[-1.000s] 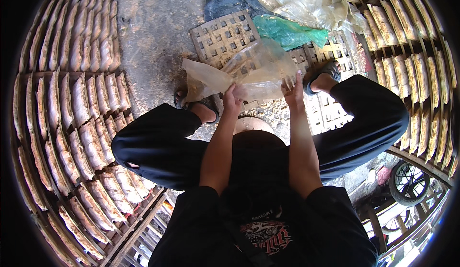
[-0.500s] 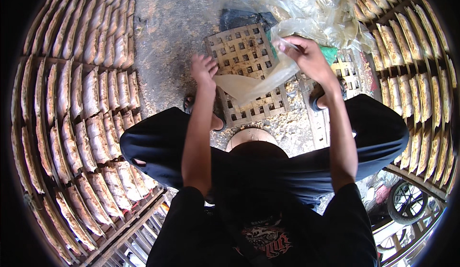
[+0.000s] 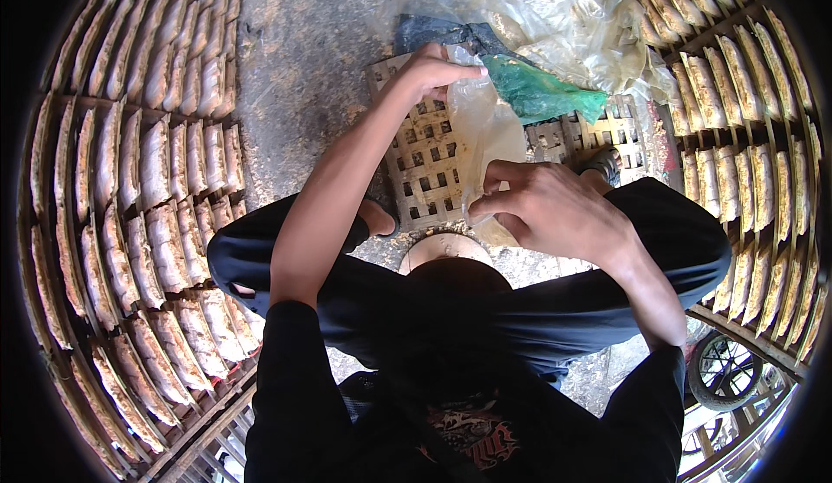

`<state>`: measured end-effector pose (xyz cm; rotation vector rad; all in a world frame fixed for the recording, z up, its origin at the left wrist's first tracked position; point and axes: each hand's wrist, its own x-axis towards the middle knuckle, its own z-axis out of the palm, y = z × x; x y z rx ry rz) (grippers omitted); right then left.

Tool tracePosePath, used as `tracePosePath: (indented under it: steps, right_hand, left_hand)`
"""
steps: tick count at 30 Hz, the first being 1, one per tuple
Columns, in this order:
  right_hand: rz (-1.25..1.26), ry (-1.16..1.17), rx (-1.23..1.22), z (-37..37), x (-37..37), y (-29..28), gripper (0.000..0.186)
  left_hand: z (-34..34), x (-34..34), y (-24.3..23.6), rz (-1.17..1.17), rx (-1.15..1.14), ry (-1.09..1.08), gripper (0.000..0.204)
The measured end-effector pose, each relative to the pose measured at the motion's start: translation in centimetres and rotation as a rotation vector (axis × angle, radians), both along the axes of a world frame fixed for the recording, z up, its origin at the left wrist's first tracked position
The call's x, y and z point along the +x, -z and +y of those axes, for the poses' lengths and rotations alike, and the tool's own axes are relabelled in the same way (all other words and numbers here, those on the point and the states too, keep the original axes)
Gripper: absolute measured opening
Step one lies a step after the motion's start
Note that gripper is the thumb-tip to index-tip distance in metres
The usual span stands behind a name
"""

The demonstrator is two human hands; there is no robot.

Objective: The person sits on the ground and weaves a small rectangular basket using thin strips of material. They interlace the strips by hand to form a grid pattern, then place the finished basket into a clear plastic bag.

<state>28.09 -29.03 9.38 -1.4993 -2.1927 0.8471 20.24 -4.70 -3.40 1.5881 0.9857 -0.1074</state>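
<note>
Between my hands hangs a clear plastic sheet or bag [image 3: 487,128], stretched from far to near; which of the two I cannot tell. My left hand [image 3: 440,73] pinches its far end. My right hand [image 3: 550,210] closes thumb and fingers on the near end, close to my knees. Under the plastic lies a square-holed slatted wooden board [image 3: 425,158] with crumbs on it. Just beyond it a green plastic sheet [image 3: 542,93] rests beside a dark blue piece [image 3: 442,32].
Heaped clear plastic [image 3: 572,6] covers the far floor. Racks with rows of pale, brown-edged pieces [image 3: 165,240] stand left and right [image 3: 732,171]. A round wooden piece [image 3: 446,247] sits between my legs. A spoked wheel [image 3: 725,370] shows at lower right.
My left hand has reached farther out and right, now gripping the plastic's far end. The right hand has come down toward me with the other end. The plastic now runs lengthwise.
</note>
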Motion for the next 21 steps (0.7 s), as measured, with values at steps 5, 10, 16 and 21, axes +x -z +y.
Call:
tracePosePath:
  steps: [5, 10, 16, 21]
  right_hand:
    - [0.038, 0.023, -0.107, 1.0, 2.6, 2.3, 0.022]
    - [-0.307, 0.343, 0.018, 6.1, 9.3, 6.1, 0.021]
    - [-0.186, 0.642, 0.593, 10.0, 11.7, 4.1, 0.017]
    - [-0.210, 0.574, 0.888, 6.5, 9.5, 2.0, 0.034]
  left_hand:
    - [-0.5, -1.7, -0.1, -0.065, -0.042, -0.219, 0.046]
    - [4.3, -3.8, -0.8, -0.235, -0.091, -0.448, 0.043]
    - [4.9, -7.0, -8.6, -0.631, -0.039, -0.759, 0.050]
    - [-0.2, -10.6, -11.2, -0.670, 0.147, -0.927, 0.039]
